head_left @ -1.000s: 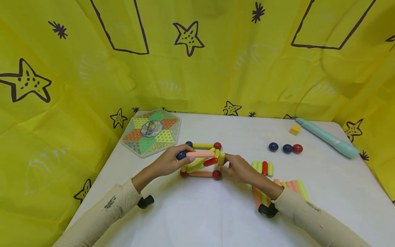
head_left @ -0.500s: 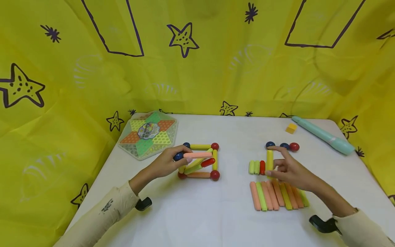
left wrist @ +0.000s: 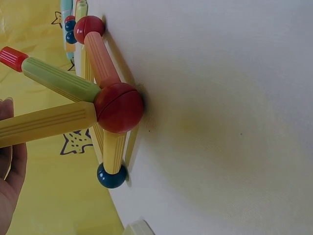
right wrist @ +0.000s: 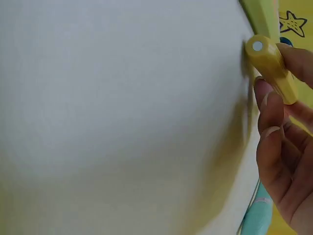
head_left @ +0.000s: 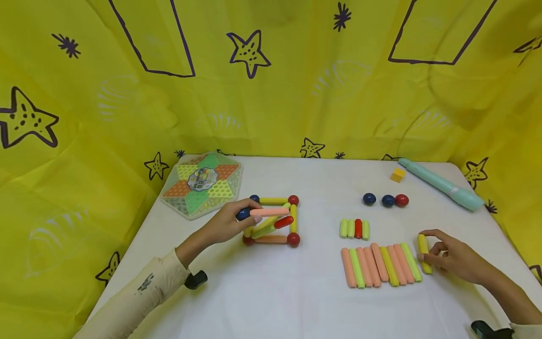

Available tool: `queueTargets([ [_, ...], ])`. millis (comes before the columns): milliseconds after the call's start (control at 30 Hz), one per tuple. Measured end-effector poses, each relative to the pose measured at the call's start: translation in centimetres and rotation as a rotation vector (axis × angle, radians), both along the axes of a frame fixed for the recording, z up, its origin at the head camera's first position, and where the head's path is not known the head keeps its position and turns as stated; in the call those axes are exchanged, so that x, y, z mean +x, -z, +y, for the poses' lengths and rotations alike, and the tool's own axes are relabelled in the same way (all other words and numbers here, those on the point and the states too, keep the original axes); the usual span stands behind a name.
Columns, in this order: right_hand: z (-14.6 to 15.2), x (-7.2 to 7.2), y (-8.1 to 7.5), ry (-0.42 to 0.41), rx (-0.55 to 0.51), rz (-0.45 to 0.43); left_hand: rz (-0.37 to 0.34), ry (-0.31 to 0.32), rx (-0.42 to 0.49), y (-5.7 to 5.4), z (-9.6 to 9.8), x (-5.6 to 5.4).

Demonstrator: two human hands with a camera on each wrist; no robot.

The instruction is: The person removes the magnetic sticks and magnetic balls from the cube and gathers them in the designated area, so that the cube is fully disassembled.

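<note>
Right fingers (head_left: 433, 233) pinch yellow rod (head_left: 423, 245) beside stick row (head_left: 379, 262) — left fingers (head_left: 247, 204) hold frame (head_left: 266, 230).

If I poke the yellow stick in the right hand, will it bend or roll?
The yellow stick probably won't bend: it looks straight and solid in the right hand. It might roll if nudged on the table, since its end looks roundish. Its shiny surface could feel a bit slippery.

the red balls (left wrist: 119, 108) look glossy, the ridged yellow rod (left wrist: 46, 123) plastic; the tabletop (head_left: 319, 278) seems smooth and matt, the backdrop (head_left: 271, 108) creased cloth.
</note>
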State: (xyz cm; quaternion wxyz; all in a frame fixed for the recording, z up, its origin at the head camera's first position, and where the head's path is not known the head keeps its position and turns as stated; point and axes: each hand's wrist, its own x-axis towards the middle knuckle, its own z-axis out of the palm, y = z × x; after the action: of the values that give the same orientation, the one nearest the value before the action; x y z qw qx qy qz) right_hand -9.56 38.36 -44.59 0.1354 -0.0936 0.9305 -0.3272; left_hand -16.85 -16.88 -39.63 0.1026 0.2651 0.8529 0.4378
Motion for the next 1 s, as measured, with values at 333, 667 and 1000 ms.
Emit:
queueTargets([
  [333, -0.7, -0.2, -0.3, -0.048, 0.086, -0.098, 0.017, 0.001, 0.001, 0.0, -0.2, 0.1],
  [667, -3.3, -0.2, -3.7, 0.024, 0.155, 0.138, 0.027, 0.004, 0.012, 0.1, -0.4, 0.1],
  [1000, -16.8, -4.1, -8.9, -0.260, 0.006, 0.268, 0.034, 0.036, 0.035, 0.3, -0.6, -0.1],
])
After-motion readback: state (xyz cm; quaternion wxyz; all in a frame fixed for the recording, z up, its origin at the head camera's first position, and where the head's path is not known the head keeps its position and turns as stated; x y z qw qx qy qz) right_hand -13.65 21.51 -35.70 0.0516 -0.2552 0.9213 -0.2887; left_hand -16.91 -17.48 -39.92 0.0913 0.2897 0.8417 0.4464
